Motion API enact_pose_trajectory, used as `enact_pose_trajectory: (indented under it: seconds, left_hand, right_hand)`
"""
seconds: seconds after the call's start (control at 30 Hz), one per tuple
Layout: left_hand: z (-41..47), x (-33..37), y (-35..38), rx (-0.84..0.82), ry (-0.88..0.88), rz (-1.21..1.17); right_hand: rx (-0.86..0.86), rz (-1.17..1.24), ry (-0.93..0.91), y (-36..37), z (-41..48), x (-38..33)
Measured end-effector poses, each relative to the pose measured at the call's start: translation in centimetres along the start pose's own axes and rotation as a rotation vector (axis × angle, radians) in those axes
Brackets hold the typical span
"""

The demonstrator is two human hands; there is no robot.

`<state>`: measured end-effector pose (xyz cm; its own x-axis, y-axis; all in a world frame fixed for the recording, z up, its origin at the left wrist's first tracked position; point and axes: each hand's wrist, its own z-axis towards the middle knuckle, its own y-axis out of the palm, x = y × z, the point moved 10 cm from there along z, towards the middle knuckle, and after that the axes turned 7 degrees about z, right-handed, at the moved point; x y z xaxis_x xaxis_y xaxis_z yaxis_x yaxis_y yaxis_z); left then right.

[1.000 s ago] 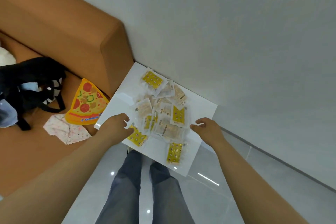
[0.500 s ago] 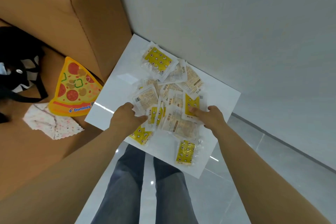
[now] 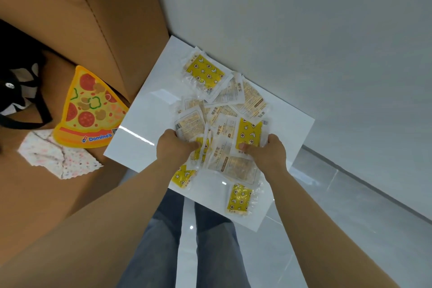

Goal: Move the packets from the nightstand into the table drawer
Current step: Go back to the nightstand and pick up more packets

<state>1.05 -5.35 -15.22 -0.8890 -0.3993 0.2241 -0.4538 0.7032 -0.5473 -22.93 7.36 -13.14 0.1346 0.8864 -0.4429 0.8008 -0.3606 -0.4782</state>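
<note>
Several yellow and clear packets (image 3: 224, 110) lie in a loose pile on the white nightstand top (image 3: 140, 133). My left hand (image 3: 174, 147) grips packets at the pile's left side, fingers curled round a clear one and a yellow one. My right hand (image 3: 266, 151) pinches a yellow packet (image 3: 249, 132) at the pile's right side. One yellow packet (image 3: 203, 72) lies at the far end, another (image 3: 238, 199) near the front edge, a third (image 3: 182, 176) under my left wrist. The table drawer is not in view.
An orange-brown bed with its headboard (image 3: 105, 18) stands left of the nightstand. On it lie a pizza-slice cushion (image 3: 91, 110), a patterned cloth (image 3: 56, 159) and a black bag (image 3: 16, 91). A white wall (image 3: 304, 30) runs behind. My legs stand on glossy grey floor (image 3: 327, 229).
Both hands have moved inward from the nightstand's edges onto the pile and taken hold of packets. The view has come closer to the nightstand.
</note>
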Motion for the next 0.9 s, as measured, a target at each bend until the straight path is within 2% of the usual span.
enact_pose_trajectory:
  seconds: [0.2, 0.37, 0.7, 0.9]
  left_hand:
    - [0.1, 0.2, 0.2, -0.077, 0.036, -0.12]
    - [-0.7, 0.9, 0.0, -0.087, 0.067, -0.18]
    - [-2.6, 2.3, -6.6, 0.08, 0.211, 0.078]
    - [-4.5, 3.3, -10.5, 0.141, 0.263, 0.117]
  right_hand:
    - [0.031, 0.018, -0.093, -0.1, -1.2, -1.1]
    - [0.078, 0.026, -0.087, -1.1, -1.6, -1.1]
    - [0.053, 0.166, -0.187, -2.9, -4.5, -4.3]
    - [0.071, 0.159, -0.263, -3.9, -6.9, -6.5]
